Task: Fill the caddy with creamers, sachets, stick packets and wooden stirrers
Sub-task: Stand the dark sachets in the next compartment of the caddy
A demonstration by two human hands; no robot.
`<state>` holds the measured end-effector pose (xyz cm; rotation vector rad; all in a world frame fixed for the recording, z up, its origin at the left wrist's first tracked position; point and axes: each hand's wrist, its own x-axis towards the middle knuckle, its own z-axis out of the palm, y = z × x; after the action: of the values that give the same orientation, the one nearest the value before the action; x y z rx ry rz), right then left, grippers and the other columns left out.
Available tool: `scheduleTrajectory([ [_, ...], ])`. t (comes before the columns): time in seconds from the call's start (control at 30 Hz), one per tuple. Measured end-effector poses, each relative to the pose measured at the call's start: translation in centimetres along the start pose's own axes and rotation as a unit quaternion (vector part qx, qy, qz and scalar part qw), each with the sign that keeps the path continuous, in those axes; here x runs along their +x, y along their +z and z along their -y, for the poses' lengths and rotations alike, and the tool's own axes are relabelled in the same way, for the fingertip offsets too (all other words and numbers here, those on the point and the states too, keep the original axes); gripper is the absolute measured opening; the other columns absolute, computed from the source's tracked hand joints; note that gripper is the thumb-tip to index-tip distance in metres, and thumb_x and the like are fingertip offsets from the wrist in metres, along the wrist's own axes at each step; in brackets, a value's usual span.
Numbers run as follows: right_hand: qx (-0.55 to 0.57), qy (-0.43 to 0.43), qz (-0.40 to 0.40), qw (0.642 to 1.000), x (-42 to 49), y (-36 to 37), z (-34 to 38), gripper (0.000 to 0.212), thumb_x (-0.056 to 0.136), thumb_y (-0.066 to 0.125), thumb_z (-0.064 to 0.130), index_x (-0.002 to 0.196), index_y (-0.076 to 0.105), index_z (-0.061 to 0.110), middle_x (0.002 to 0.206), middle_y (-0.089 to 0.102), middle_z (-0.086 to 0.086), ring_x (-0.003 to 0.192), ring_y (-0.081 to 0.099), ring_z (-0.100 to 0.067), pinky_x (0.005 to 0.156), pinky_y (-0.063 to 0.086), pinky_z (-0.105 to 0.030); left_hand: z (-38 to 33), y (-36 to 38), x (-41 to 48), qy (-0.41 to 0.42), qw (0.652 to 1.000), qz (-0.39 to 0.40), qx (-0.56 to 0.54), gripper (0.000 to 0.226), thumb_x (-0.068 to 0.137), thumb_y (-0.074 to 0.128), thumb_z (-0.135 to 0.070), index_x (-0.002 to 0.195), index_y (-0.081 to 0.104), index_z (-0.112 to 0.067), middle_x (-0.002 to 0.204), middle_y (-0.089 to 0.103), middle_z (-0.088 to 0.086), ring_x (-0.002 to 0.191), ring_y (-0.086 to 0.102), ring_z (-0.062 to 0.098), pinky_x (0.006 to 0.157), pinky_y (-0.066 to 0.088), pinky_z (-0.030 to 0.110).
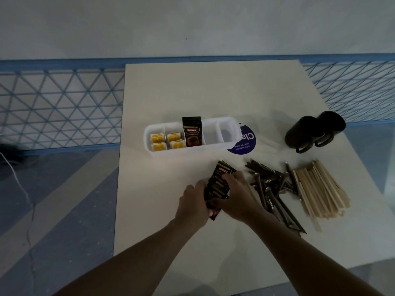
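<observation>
Both hands are gripping one fanned sachet stack [220,182] just in front of the caddy [192,151]; can't tell if it is resting on the table [192,92] or just off it. Left hand [193,201] is curling round the left edge. Right hand [237,195] is clamping the right side, fingers over the top face. Stack's long axis is running near-to-far, with the far end leaning slightly right and the red KOPIKO band sitting at that end. Sachets are black, glossy, overlapping like shingles.

Caddy is white and divided, lying left-right. Yellow creamers [159,143] are filling the two left compartments, upright sachets [192,133] are standing in the third.

Stick packets [271,184] and wooden stirrers [320,189] are lying piled right of the hands. Two dark mugs [312,131] are sitting far right, touching.
</observation>
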<state>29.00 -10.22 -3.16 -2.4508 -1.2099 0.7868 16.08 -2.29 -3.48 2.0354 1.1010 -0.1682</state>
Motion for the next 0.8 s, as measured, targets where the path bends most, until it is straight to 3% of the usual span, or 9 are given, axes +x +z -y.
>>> scheduleTrajectory([
  [0.13,-0.015,-0.005,0.006,1.000,-0.1,0.3,0.2,0.069,0.069,0.081,0.052,0.122,0.048,0.023,0.120,0.046,0.001,0.096,0.057,-0.018,0.078,0.059,-0.041,0.0,0.1,-0.2,-0.002,1.000,-0.013,-0.019,0.058,0.077,0.079,-0.023,0.125,0.048,-0.022,0.114,0.054,0.007,0.105,0.058,0.027,0.080,0.043,0.027],
  [0.3,0.014,-0.017,0.048,0.999,0.0,0.1,0.7,0.039,0.090,0.067,0.030,0.124,0.049,0.024,0.103,0.066,0.002,0.084,0.064,-0.011,0.071,0.058,-0.031,0.1,0.0,-0.2,0.002,1.000,-0.024,-0.007,0.052,0.078,0.078,-0.025,0.123,0.052,-0.020,0.111,0.056,0.007,0.103,0.060,0.026,0.083,0.048,0.030],
  [0.4,0.060,-0.031,0.072,0.995,0.1,-0.6,0.8,0.029,0.093,0.062,0.019,0.121,0.054,0.022,0.096,0.067,0.002,0.082,0.066,-0.009,0.071,0.059,-0.028,0.2,-0.4,0.0,0.004,1.000,-0.010,-0.004,0.053,0.077,0.080,-0.031,0.122,0.055,-0.020,0.109,0.057,0.008,0.100,0.061,0.027,0.081,0.050,0.032],
  [0.5,0.078,-0.054,0.067,0.993,0.6,-1.9,1.2,0.019,0.091,0.064,0.016,0.108,0.058,0.021,0.091,0.066,0.004,0.081,0.064,-0.010,0.066,0.050,-0.018,-0.1,-1.6,0.6,0.015,1.000,0.004,0.006,0.048,0.079,0.077,-0.037,0.119,0.058,-0.018,0.107,0.061,0.008,0.094,0.062,0.025,0.074,0.049,0.030],
  [0.57,0.078,-0.067,0.040,0.994,1.2,-2.9,1.4,0.020,0.089,0.067,0.015,0.106,0.059,0.021,0.090,0.066,0.005,0.083,0.064,-0.013,0.064,0.046,-0.016,-0.6,-2.8,1.0,0.021,0.999,0.016,-0.028,0.038,0.084,0.073,-0.034,0.115,0.059,-0.017,0.102,0.067,0.007,0.084,0.068,0.023,0.070,0.053,0.029],
  [0.67,0.118,-0.038,0.014,0.992,2.2,-4.2,2.2,0.032,0.089,0.067,0.013,0.113,0.054,0.029,0.091,0.068,0.004,0.078,0.068,-0.014,0.061,0.057,-0.027,-1.7,-4.8,1.5,0.018,0.994,0.017,-0.105,0.023,0.089,0.067,-0.026,0.108,0.060,-0.016,0.091,0.072,0.003,0.065,0.071,0.013,0.053,0.051,0.015],
  [0.8,0.172,-0.032,-0.014,0.985,3.7,-5.9,3.8,0.035,0.090,0.069,0.017,0.116,0.050,0.030,0.092,0.068,0.007,0.071,0.070,-0.011,0.056,0.059,-0.028,-2.8,-7.1,2.3,0.034,0.984,-0.028,-0.170,0.016,0.090,0.067,-0.022,0.104,0.061,-0.016,0.089,0.074,0.003,0.068,0.073,0.012,0.060,0.057,0.023],
])
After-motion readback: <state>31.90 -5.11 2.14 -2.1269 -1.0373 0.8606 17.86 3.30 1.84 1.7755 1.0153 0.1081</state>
